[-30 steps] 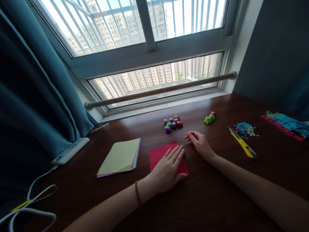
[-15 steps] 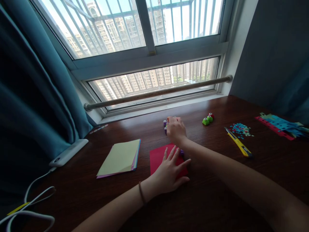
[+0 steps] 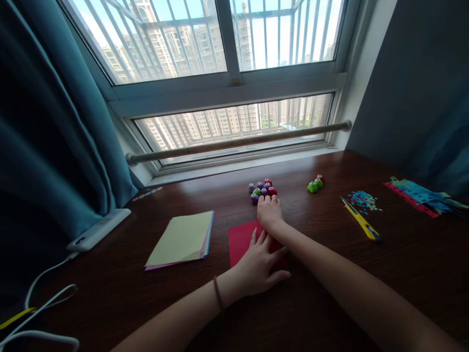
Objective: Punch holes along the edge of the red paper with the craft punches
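Note:
My left hand [image 3: 261,264] lies flat with its fingers spread on a sheet of red paper [image 3: 239,243], pressing it to the table. Just beyond it, my right hand [image 3: 270,213] is curled with the knuckles up, over the far edge of the paper. Its fingertips point down out of sight, so anything in them is hidden. Right in front of those knuckles sits a cluster of several small paper punches [image 3: 257,191] in purple, green and red.
A stack of coloured paper [image 3: 179,237] lies left. Right are more small punches [image 3: 315,185], a yellow utility knife [image 3: 362,222], paper bits [image 3: 363,201] and cut paper strips [image 3: 421,193]. A white device [image 3: 98,230] with a cable [image 3: 51,266] lies by the curtain [image 3: 91,146].
My right hand has drawn back from over the punch cluster toward the red paper, uncovering the punches. My left hand has stayed on the paper. The view has shifted slightly.

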The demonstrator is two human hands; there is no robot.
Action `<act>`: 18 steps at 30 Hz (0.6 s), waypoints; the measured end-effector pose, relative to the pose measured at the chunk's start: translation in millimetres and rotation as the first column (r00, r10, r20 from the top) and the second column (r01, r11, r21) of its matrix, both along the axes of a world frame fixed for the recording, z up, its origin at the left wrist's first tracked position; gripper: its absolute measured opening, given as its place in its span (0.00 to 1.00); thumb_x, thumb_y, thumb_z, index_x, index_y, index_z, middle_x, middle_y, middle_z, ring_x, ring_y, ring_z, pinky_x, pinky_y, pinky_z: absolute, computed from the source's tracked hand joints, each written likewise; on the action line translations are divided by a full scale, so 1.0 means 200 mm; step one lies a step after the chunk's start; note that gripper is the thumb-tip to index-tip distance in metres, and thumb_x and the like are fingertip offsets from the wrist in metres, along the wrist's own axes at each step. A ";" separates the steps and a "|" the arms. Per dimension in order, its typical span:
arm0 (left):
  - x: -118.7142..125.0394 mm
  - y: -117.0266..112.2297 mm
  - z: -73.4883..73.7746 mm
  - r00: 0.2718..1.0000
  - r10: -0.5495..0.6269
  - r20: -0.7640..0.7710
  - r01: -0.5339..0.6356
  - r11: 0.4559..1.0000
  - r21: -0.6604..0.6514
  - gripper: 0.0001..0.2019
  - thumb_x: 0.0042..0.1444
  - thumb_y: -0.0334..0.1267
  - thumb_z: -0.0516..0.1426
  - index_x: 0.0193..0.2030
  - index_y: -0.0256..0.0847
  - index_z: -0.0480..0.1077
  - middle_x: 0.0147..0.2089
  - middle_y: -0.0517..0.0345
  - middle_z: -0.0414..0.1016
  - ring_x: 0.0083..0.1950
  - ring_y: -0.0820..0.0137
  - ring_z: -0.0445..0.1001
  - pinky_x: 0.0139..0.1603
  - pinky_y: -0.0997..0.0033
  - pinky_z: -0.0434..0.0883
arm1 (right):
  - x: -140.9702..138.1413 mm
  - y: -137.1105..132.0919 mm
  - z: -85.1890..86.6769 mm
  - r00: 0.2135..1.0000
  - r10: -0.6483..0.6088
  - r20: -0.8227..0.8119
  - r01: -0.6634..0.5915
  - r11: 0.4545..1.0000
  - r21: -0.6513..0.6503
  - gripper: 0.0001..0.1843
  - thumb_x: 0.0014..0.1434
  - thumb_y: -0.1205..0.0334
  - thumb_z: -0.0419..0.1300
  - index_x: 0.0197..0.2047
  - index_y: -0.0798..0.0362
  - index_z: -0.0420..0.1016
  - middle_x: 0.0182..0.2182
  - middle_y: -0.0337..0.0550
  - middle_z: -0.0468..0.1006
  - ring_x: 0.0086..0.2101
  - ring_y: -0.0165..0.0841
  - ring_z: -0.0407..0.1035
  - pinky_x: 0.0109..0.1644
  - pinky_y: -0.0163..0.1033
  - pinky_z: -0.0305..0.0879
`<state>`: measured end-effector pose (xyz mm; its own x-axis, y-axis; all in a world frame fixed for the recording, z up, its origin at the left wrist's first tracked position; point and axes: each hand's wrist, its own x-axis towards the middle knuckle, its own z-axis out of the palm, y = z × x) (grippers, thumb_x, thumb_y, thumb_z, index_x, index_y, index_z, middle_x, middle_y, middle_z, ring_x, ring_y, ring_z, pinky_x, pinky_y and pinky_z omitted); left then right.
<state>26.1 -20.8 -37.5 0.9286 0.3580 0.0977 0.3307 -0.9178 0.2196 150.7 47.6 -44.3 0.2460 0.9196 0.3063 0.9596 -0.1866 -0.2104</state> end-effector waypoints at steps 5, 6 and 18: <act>0.00 0.00 -0.01 1.000 0.005 0.022 -0.005 1.000 0.009 0.28 0.57 0.53 0.53 0.63 0.50 0.57 0.67 0.45 0.46 0.66 0.44 0.44 0.59 0.34 0.48 | -0.01 0.01 -0.01 1.000 -0.002 0.001 0.002 1.000 -0.025 0.17 0.60 0.72 0.44 0.47 0.64 0.68 0.44 0.63 0.70 0.48 0.49 0.59 0.50 0.50 0.55; 0.00 0.00 -0.01 1.000 0.006 0.021 -0.006 1.000 0.014 0.28 0.57 0.53 0.54 0.63 0.51 0.56 0.68 0.46 0.45 0.66 0.43 0.43 0.59 0.34 0.48 | -0.01 0.01 -0.01 1.000 -0.003 -0.002 0.003 1.000 -0.028 0.17 0.60 0.72 0.43 0.47 0.65 0.68 0.44 0.63 0.70 0.48 0.49 0.59 0.50 0.50 0.55; -0.01 0.00 -0.04 1.000 0.022 -0.010 -0.022 0.999 -0.024 0.28 0.59 0.54 0.51 0.64 0.51 0.54 0.68 0.43 0.41 0.68 0.44 0.38 0.60 0.32 0.45 | 0.02 0.00 0.00 0.983 0.103 -0.154 -0.099 0.994 0.039 0.12 0.60 0.68 0.50 0.44 0.64 0.69 0.42 0.61 0.71 0.45 0.47 0.63 0.47 0.48 0.60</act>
